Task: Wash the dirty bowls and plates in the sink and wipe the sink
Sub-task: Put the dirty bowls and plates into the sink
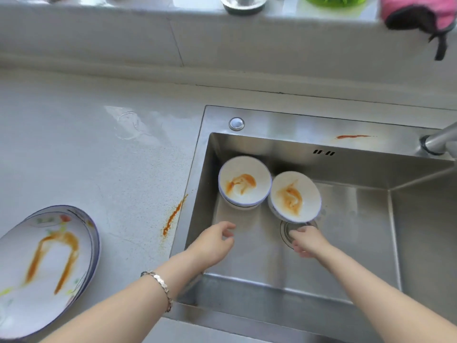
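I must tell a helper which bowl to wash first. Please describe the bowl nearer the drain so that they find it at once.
Look into the stainless steel sink. Two white sauce-stained bowls sit at its back left. Take the right bowl, tilted over the round drain, not upright like its neighbour.

Domestic kitchen. A stainless steel sink (309, 256) is set into a pale stone table (99, 157); sauce-stained bowls (243, 183) lie in the sink, stained plates (47, 268) left of it, a faucet (439, 141) at its right rear, a tiled ledge (173, 11) behind.
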A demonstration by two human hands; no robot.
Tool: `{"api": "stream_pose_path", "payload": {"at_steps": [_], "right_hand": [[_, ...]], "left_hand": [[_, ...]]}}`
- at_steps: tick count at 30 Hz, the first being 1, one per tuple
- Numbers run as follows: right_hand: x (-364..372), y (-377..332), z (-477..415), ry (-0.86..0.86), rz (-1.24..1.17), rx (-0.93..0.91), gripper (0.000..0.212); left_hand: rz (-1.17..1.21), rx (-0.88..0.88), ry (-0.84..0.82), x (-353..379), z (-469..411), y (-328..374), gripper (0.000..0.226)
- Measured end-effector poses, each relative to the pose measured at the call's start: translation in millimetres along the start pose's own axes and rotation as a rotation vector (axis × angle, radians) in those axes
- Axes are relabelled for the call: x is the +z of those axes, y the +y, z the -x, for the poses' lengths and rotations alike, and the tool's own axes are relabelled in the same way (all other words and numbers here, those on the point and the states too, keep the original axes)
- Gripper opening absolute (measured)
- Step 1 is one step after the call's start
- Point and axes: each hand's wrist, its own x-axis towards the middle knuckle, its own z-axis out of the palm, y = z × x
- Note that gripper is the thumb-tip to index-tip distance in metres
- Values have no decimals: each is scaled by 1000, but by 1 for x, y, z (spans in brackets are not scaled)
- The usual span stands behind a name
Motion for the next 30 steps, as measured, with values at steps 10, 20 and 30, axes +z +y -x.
{"api": "stream_pose_path", "payload": {"at_steps": [10,20,30], "right_hand": [[130,-139,150,-331,346,-471,32],[276,-183,186,-339,423,-473,48],[248,-152,174,-291,202,-440,54]], "left_hand": [[-54,152,650,-158,133,-89,36],[112,-456,576,-222,162,-247,16],[354,-261,509,-213,166,-230,19]]}}
